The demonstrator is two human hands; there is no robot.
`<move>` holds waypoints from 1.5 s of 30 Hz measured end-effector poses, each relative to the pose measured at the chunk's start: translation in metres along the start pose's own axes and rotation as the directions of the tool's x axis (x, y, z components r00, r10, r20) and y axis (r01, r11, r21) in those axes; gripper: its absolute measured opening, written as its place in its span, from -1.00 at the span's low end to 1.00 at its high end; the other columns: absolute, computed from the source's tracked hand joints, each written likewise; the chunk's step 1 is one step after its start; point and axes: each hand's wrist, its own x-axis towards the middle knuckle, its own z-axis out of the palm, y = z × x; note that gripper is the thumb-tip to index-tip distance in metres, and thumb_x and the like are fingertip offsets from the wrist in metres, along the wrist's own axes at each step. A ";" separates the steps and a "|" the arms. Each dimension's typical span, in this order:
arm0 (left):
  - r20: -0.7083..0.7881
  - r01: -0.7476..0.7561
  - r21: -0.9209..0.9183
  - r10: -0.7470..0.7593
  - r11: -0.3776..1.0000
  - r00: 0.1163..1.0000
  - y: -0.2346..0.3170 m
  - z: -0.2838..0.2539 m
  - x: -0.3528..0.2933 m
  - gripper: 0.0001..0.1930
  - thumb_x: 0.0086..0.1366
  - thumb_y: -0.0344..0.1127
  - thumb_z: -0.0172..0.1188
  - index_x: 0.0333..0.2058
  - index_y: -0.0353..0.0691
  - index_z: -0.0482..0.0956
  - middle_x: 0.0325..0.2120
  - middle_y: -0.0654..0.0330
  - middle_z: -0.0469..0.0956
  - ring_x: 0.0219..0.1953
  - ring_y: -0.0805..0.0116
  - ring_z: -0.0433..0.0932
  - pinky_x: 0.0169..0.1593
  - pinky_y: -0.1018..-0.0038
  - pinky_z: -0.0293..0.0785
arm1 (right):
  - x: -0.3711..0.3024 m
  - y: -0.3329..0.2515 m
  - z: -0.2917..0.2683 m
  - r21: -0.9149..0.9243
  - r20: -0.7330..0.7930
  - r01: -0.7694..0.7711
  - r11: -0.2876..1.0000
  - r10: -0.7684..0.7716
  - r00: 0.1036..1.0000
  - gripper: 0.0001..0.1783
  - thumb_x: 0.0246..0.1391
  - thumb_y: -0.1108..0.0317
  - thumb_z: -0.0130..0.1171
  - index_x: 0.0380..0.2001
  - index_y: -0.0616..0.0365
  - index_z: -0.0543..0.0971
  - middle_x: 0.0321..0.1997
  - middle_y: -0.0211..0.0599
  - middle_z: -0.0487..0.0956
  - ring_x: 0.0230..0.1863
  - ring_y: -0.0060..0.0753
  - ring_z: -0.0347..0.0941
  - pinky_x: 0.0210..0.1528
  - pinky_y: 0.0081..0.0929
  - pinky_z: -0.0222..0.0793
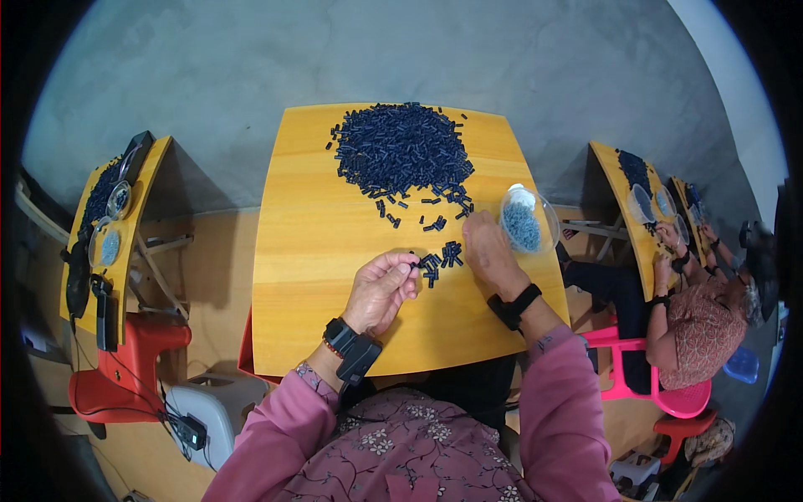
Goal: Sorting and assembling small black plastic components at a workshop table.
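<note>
My left hand [384,284] is closed, pinching a small black cylindrical plastic piece [414,260] between thumb and fingertips, just above the table. Beside it lies a small cluster of the same black pieces [452,253]. My right hand [490,253] is a little farther right, its back turned up and its fingers curled under, next to a clear round tub [553,226]. What those fingers hold, if anything, is hidden. Inside the tub are many small grey-blue parts [522,227] and something white [522,197]. A large heap of black pieces [403,149] covers the far part of the table.
The yellow wooden table [309,276] stands against a grey wall [401,50]. Another person [698,335] works at a similar table on the right, seated on a pink chair [623,360]. At left are another table [138,243], a red chair [125,376] and cables.
</note>
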 end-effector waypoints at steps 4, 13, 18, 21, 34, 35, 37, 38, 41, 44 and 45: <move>0.015 0.002 -0.010 -0.001 1.000 1.000 0.000 -0.002 0.001 -0.84 0.37 -0.41 0.10 -0.14 -0.32 0.53 -0.34 0.19 0.55 -0.44 0.47 0.50 -0.29 0.52 0.49 | -0.012 -0.011 -0.010 0.173 -0.116 0.109 0.979 -0.090 0.989 -0.94 0.04 0.59 -0.05 -0.37 0.30 0.41 -0.38 0.05 0.44 -0.35 0.18 0.43 -0.34 -0.09 0.35; 0.054 -0.014 -0.002 0.015 1.000 0.998 -0.002 -0.005 0.002 -0.87 0.36 -0.43 0.11 -0.16 -0.31 0.52 -0.36 0.15 0.56 -0.43 0.46 0.53 -0.30 0.52 0.52 | -0.036 -0.079 -0.043 0.791 0.140 -0.127 0.598 0.026 0.990 -0.92 0.08 0.63 0.08 -0.33 0.32 0.53 -0.39 -0.26 0.50 -0.45 -0.52 0.45 -0.37 -0.56 0.40; 0.069 -0.018 0.001 0.018 1.000 0.997 -0.004 -0.007 0.003 -0.88 0.36 -0.43 0.10 -0.17 -0.32 0.52 -0.38 0.10 0.58 -0.44 0.44 0.53 -0.33 0.54 0.52 | -0.031 -0.086 -0.038 0.811 0.165 -0.129 0.571 -0.013 0.986 -0.90 0.10 0.62 0.07 -0.30 0.32 0.55 -0.38 -0.28 0.53 -0.46 -0.55 0.47 -0.36 -0.59 0.42; 0.078 -0.019 0.012 0.018 1.000 0.997 -0.003 -0.005 0.002 -0.88 0.36 -0.42 0.10 -0.18 -0.31 0.51 -0.38 0.08 0.59 -0.45 0.44 0.53 -0.34 0.55 0.52 | -0.031 -0.086 -0.036 0.786 0.163 -0.137 0.602 0.012 0.986 -0.91 0.10 0.61 0.07 -0.32 0.32 0.55 -0.40 -0.28 0.55 -0.44 -0.56 0.49 -0.36 -0.58 0.43; 0.062 -0.017 0.037 0.015 0.999 0.998 -0.004 -0.003 0.001 -0.91 0.36 -0.40 0.12 -0.23 -0.28 0.49 -0.42 0.18 0.57 -0.51 0.45 0.52 -0.37 0.52 0.52 | -0.024 -0.092 -0.050 0.566 0.026 0.159 0.809 -0.210 0.977 -0.92 -0.02 0.61 0.13 -0.40 0.28 0.54 -0.45 -0.09 0.52 -0.40 -0.05 0.52 -0.35 -0.33 0.44; 0.062 -0.018 0.037 0.016 0.999 0.998 -0.004 -0.003 0.001 -0.91 0.36 -0.40 0.12 -0.23 -0.28 0.49 -0.42 0.18 0.57 -0.51 0.45 0.52 -0.37 0.52 0.52 | -0.024 -0.094 -0.050 0.531 0.002 0.205 0.822 -0.243 0.970 -0.92 -0.03 0.60 0.13 -0.40 0.28 0.54 -0.45 -0.06 0.51 -0.38 0.01 0.51 -0.34 -0.29 0.44; 0.061 -0.022 0.042 0.019 0.999 0.998 -0.005 -0.003 0.001 -0.92 0.36 -0.41 0.12 -0.24 -0.29 0.48 -0.42 0.18 0.57 -0.51 0.44 0.52 -0.38 0.51 0.52 | -0.022 -0.093 -0.051 0.534 0.015 0.188 0.824 -0.231 0.973 -0.92 -0.02 0.60 0.12 -0.40 0.27 0.54 -0.45 -0.06 0.52 -0.38 0.03 0.51 -0.34 -0.27 0.44; 0.061 -0.022 0.041 0.020 0.999 0.998 -0.005 -0.003 0.001 -0.92 0.36 -0.41 0.12 -0.24 -0.29 0.48 -0.42 0.18 0.57 -0.51 0.44 0.52 -0.38 0.51 0.52 | -0.022 -0.093 -0.051 0.539 0.028 0.171 0.825 -0.220 0.975 -0.92 -0.02 0.61 0.11 -0.39 0.27 0.54 -0.45 -0.05 0.52 -0.38 0.04 0.51 -0.34 -0.25 0.44; 0.057 -0.031 0.027 0.029 0.999 0.998 -0.004 -0.003 0.001 -0.92 0.35 -0.41 0.12 -0.24 -0.29 0.48 -0.42 0.17 0.57 -0.51 0.44 0.52 -0.37 0.51 0.53 | -0.022 -0.094 -0.051 0.539 0.021 0.182 0.822 -0.229 0.973 -0.92 -0.02 0.62 0.10 -0.41 0.28 0.54 -0.45 -0.06 0.52 -0.41 0.01 0.51 -0.35 -0.27 0.43; 0.065 -0.025 0.040 0.022 0.999 0.998 -0.004 -0.003 0.001 -0.91 0.35 -0.42 0.13 -0.23 -0.30 0.49 -0.40 0.16 0.58 -0.50 0.44 0.53 -0.36 0.52 0.54 | -0.024 -0.086 -0.046 0.610 0.034 0.135 0.781 -0.196 0.980 -0.88 -0.01 0.65 0.13 -0.39 0.25 0.58 -0.48 -0.26 0.53 -0.48 -0.42 0.50 -0.44 -0.53 0.36; 0.064 -0.019 0.041 0.017 0.999 0.998 -0.003 -0.002 0.000 -0.91 0.34 -0.44 0.13 -0.21 -0.31 0.50 -0.39 0.15 0.58 -0.49 0.45 0.53 -0.35 0.52 0.54 | -0.024 -0.084 -0.045 0.610 0.034 0.135 0.781 -0.197 0.980 -0.88 -0.01 0.65 0.13 -0.39 0.25 0.58 -0.48 -0.26 0.53 -0.48 -0.42 0.50 -0.44 -0.53 0.36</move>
